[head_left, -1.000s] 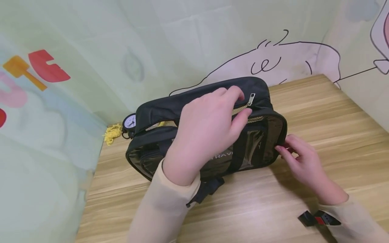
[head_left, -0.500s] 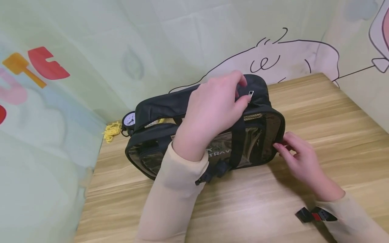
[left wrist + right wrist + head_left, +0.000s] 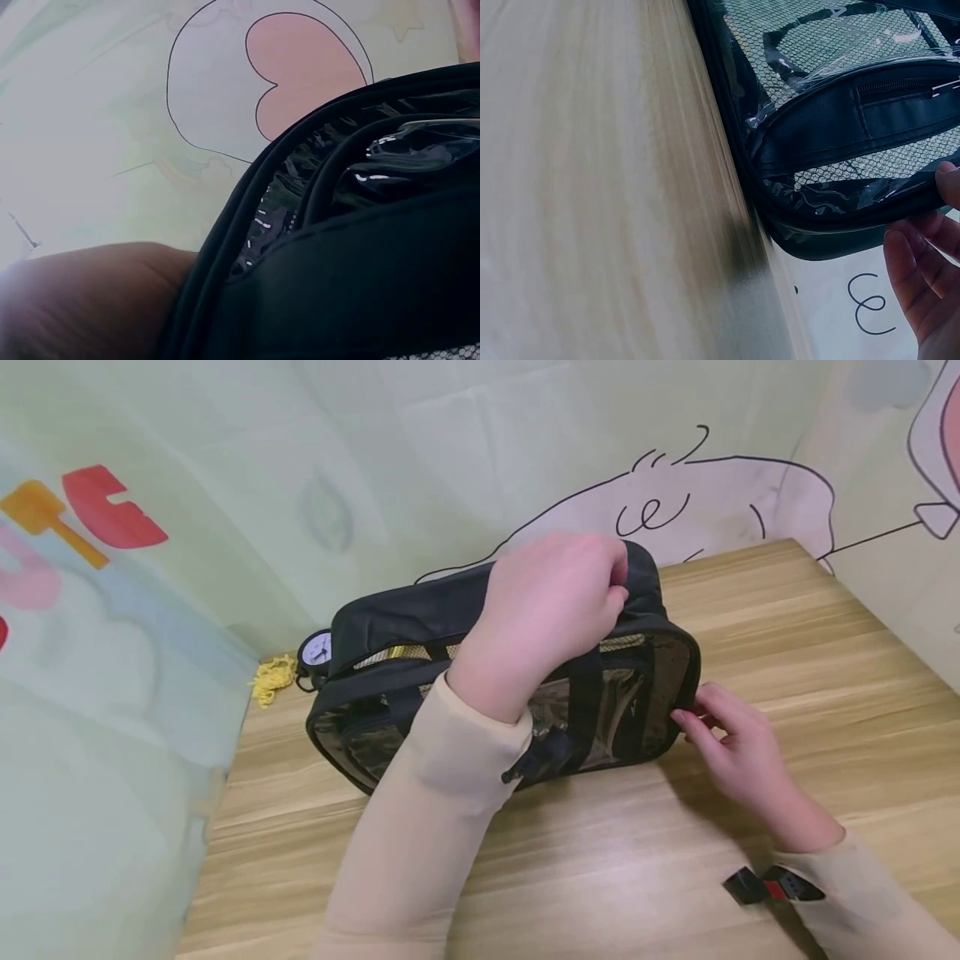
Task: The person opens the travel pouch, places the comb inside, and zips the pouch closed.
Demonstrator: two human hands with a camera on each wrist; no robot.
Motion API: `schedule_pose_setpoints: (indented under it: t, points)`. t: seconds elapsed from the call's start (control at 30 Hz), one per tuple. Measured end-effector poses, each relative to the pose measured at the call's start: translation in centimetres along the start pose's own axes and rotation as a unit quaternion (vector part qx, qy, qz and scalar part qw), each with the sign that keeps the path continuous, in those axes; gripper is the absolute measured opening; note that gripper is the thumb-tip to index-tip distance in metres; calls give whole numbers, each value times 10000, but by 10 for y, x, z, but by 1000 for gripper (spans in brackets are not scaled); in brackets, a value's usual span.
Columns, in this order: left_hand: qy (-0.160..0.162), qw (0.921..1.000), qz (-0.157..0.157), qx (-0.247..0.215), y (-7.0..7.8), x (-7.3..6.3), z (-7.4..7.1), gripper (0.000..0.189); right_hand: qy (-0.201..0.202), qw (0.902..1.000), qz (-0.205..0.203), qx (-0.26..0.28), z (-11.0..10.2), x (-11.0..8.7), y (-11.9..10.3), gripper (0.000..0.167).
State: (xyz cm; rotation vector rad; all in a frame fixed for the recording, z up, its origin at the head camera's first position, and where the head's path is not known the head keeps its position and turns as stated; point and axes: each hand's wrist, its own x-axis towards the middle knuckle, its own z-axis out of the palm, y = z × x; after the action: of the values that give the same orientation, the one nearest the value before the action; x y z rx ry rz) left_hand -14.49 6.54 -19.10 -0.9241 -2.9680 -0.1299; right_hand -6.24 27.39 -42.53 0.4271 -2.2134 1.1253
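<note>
A black travel bag [image 3: 360,693] with clear panels stands upright on the wooden table, its top zipper partly undone. Through the slit at its left shows yellowish mesh [image 3: 408,652]. My left hand [image 3: 551,597] reaches over the top, thumb and index finger pinching at the zipper pull, which the fingers hide. With its thumb and fingers, my right hand [image 3: 738,743] grips the bag's lower right edge; the right wrist view shows these fingers [image 3: 922,255] at the seam. In the left wrist view, part of a hand [image 3: 97,300] lies beside the bag's dark piping [image 3: 225,232].
Behind the bag's left end sit a small black-rimmed clock [image 3: 315,649] and a bundle of yellow cord [image 3: 273,680]. A printed curtain [image 3: 375,468] borders the table [image 3: 600,868] at the back and left. Camera straps show at both wrists.
My left hand has risen slightly toward the bag's upper right, and its thumb and finger have closed over the zipper pull. The right hand keeps its hold on the bag's edge.
</note>
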Motion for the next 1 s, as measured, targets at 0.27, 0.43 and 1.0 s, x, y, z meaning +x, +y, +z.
schedule_pose_setpoints:
  t: [0.27, 0.43, 1.0]
  points:
    - [-407, 9990, 181, 71, -1, 4, -7, 28, 38, 10000, -35, 11, 1, 0, -1, 23]
    - [-437, 9988, 220, 87, -2, 5, -5, 15, 0, 10000, 62, -60, 0, 0, -2, 25]
    - [-285, 9990, 310, -126, -4, 10, 0, 11, 51, 10000, -45, 26, 2, 0, -2, 21]
